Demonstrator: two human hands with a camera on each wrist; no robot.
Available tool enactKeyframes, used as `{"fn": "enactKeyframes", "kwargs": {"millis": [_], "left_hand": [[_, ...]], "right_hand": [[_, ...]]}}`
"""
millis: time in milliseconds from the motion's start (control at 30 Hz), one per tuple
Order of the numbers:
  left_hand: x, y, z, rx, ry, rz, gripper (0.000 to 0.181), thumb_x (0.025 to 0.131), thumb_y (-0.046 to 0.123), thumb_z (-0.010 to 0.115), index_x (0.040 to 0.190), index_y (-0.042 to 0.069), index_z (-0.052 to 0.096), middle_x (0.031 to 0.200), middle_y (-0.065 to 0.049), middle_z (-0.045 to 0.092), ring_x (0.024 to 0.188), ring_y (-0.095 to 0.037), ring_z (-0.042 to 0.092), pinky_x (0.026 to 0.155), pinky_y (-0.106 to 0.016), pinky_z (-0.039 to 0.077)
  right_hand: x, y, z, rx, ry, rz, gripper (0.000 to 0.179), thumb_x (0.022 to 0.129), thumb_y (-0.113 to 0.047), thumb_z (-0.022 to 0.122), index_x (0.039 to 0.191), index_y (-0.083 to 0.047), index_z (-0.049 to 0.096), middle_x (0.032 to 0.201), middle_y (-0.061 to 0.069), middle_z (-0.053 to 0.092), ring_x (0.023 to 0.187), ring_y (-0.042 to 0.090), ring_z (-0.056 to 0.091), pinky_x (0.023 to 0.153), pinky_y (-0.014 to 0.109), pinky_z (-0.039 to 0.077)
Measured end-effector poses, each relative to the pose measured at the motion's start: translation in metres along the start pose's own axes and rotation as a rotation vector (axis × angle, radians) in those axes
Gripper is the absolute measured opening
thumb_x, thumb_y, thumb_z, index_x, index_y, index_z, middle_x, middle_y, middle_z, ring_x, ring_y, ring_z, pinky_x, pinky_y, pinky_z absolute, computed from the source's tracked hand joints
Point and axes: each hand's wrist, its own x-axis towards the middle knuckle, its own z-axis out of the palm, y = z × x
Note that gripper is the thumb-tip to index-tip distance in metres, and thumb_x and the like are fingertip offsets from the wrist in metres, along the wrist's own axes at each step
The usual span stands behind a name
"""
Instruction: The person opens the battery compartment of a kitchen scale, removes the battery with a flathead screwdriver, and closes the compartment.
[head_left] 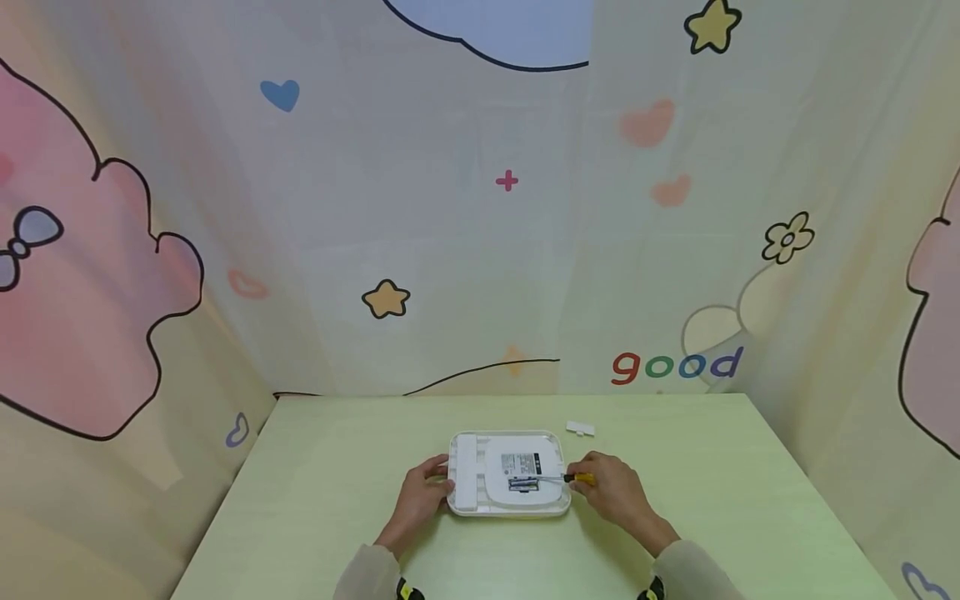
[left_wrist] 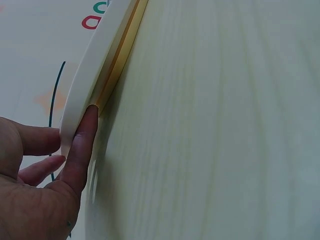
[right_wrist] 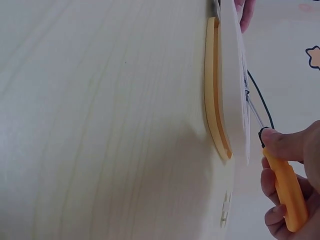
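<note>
While L hand grips white device, R hand holds screwdriver, long axis approx. L–R, tip pointing L.

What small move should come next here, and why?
Probably a gentle upward pry at the batteries with the screwdriver: its shaft extends to them, the right hand grips its handle, the left hand holds the white device by its edge, and a small white piece lies apart on the table.
</note>
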Motion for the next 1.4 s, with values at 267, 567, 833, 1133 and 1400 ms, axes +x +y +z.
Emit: {"fn": "enactKeyframes", "kwargs": {"millis": [267, 567, 833, 1133, 1400], "left_hand": [[0.000, 0.000, 0.001, 0.006, 0.002, 0.006, 0.051, 0.089, -0.004, 0.061, 0.139, -0.005, 0.049, 0.122, -0.025, 0.057, 0.072, -0.011, 0.059, 0.058, -0.027, 0.053], [0.001, -0.004, 0.000, 0.012, 0.003, 0.014, 0.051, 0.089, -0.005, 0.060, 0.139, -0.004, 0.049, 0.121, -0.024, 0.057, 0.072, -0.010, 0.059, 0.060, -0.027, 0.053], [0.001, -0.002, 0.001, 0.009, -0.001, 0.011, 0.050, 0.091, -0.004, 0.060, 0.140, -0.003, 0.049, 0.122, -0.024, 0.057, 0.074, -0.011, 0.060, 0.061, -0.028, 0.053], [0.001, -0.001, 0.001, 0.020, 0.003, 0.012, 0.050, 0.091, -0.003, 0.060, 0.140, -0.003, 0.049, 0.122, -0.024, 0.057, 0.074, -0.011, 0.060, 0.060, -0.027, 0.052], [0.000, 0.000, 0.002, 0.029, 0.016, -0.003, 0.050, 0.091, -0.002, 0.061, 0.140, -0.002, 0.049, 0.123, -0.023, 0.058, 0.075, -0.011, 0.059, 0.059, -0.027, 0.051]], "right_hand": [[-0.002, 0.002, 0.002, 0.038, -0.004, 0.007, 0.019, 0.079, -0.017, 0.080, 0.097, -0.017, 0.079, 0.090, -0.003, 0.070, 0.079, 0.017, 0.062, 0.070, 0.037, 0.051], [-0.002, 0.007, 0.009, 0.086, 0.011, 0.002, 0.017, 0.079, -0.017, 0.080, 0.095, -0.018, 0.079, 0.089, -0.005, 0.070, 0.079, 0.016, 0.063, 0.072, 0.036, 0.051], [-0.002, 0.011, 0.012, 0.119, 0.002, 0.026, 0.016, 0.080, -0.016, 0.079, 0.096, -0.018, 0.079, 0.090, -0.005, 0.071, 0.083, 0.016, 0.063, 0.077, 0.038, 0.052], [-0.003, 0.015, 0.015, 0.170, 0.038, -0.008, 0.015, 0.079, -0.013, 0.079, 0.094, -0.016, 0.079, 0.088, -0.006, 0.071, 0.083, 0.016, 0.065, 0.075, 0.036, 0.052], [-0.003, 0.022, 0.018, 0.212, 0.030, -0.040, 0.015, 0.080, -0.012, 0.078, 0.095, -0.014, 0.078, 0.088, -0.005, 0.072, 0.086, 0.017, 0.066, 0.079, 0.034, 0.053]]}}
